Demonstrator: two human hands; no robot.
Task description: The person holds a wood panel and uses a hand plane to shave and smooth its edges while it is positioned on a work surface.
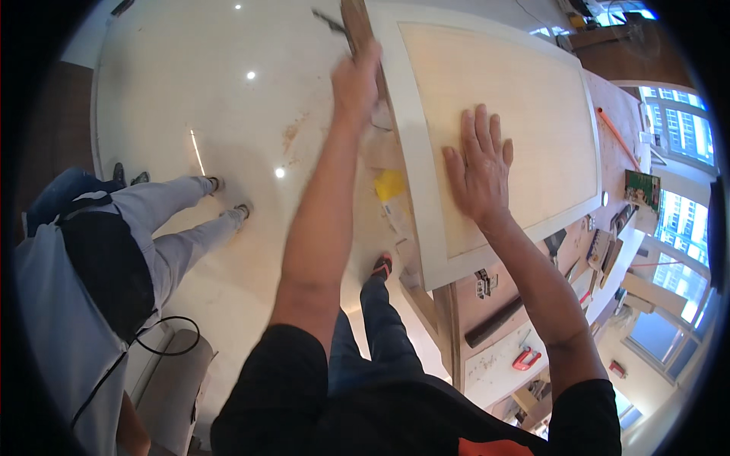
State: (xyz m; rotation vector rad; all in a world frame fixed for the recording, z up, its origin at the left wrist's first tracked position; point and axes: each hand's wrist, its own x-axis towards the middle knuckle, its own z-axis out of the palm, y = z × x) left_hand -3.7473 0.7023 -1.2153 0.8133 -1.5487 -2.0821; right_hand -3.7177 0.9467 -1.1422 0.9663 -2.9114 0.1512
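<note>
A pale panel door [517,106], with a white frame around a cream centre, lies flat on the workbench. My left hand [356,83] is wrapped round a brown wooden hand plane [357,24] at the door's left long edge. A dark bar, like a cross handle, sticks out from the plane's side; blur and the picture's edge hide some of its shape. My right hand [481,171] lies flat on the cream centre with fingers spread, holding nothing.
On the bench [449,327] are a dark bar [493,323], a red clamp [526,358], an orange rod [620,138] and a green box [642,188]. Another person [91,251] stands at the left. Shavings [295,131] litter the glossy floor [228,137].
</note>
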